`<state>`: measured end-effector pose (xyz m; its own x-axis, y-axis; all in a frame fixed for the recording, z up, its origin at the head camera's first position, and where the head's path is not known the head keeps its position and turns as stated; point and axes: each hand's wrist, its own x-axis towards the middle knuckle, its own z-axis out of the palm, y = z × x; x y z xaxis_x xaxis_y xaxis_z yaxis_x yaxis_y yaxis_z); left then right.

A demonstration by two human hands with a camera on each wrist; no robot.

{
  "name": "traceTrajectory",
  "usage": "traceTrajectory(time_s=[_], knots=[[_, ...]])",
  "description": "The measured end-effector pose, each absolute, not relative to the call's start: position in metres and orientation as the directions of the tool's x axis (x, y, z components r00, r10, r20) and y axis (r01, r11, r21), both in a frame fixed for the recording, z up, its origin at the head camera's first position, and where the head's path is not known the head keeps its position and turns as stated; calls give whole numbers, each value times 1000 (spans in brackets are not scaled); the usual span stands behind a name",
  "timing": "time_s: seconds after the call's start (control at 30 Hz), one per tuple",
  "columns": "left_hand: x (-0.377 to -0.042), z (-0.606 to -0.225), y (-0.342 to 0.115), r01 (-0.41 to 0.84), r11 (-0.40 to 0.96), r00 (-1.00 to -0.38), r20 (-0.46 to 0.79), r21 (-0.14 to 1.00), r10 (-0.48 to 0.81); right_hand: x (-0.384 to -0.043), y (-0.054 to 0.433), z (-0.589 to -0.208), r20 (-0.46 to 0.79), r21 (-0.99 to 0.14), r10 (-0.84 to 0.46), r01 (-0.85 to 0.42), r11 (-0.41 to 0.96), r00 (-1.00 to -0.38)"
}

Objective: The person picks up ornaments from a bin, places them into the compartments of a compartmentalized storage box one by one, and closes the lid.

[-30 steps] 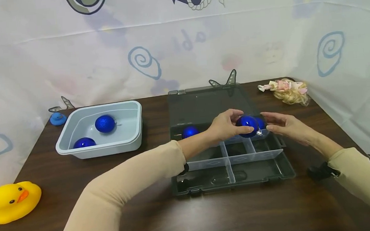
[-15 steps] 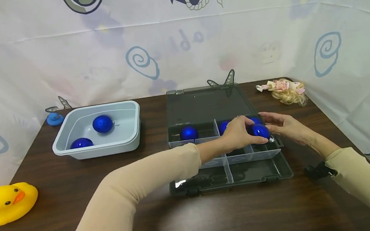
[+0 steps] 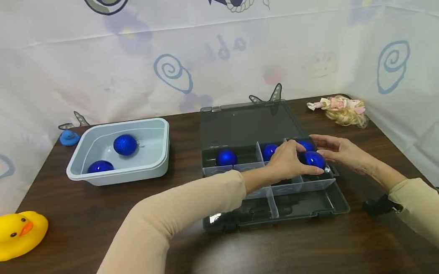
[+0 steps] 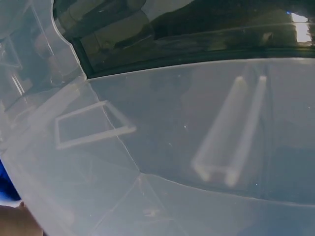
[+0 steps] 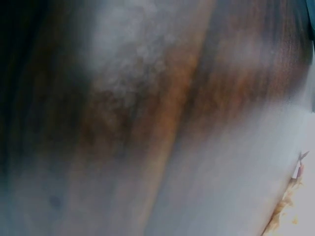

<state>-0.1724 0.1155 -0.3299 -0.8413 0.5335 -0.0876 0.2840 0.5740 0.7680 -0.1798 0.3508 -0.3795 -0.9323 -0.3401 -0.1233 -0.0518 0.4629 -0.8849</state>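
My left hand (image 3: 287, 162) pinches a shiny blue Christmas bauble (image 3: 313, 159) between thumb and fingers, its silver cap facing right. The bauble is over the right part of a grey see-through compartment box (image 3: 247, 215), whose lid lies open at the back. My right hand (image 3: 343, 151) is at the box's right side, thumb and fingers loosely apart, fingertips right by the held bauble and another blue bauble (image 3: 305, 144) in the back right compartment. More baubles sit in the back row, one at left (image 3: 226, 157) and one mid-row (image 3: 269, 151). Clear dividers (image 4: 187, 132) fill the left wrist view.
A pale blue tub (image 3: 157, 171) at left holds two blue baubles (image 3: 125, 145). Beside it is a small blue duck (image 3: 69, 137); a large yellow duck (image 3: 16, 235) is at front left. A blond doll (image 3: 340, 106) lies at back right. Patterned cloth hangs behind the brown table (image 3: 249, 256).
My left hand has carried the bauble rightward and slightly toward the front, uncovering the middle bauble in the back row. The right hand has stayed nearly in place.
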Motion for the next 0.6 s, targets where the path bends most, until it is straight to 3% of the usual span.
traceTrajectory(time_s=[0.3, 0.6], knots=[[-172, -327, 106, 208, 530, -831, -138, 822, 539, -179, 345, -380, -130, -861, -340, -64, 505, -932], [-177, -308, 64, 66, 366, -755, -194, 928, 626, -176, 345, -377, -111, -877, -343, -71, 476, -933]])
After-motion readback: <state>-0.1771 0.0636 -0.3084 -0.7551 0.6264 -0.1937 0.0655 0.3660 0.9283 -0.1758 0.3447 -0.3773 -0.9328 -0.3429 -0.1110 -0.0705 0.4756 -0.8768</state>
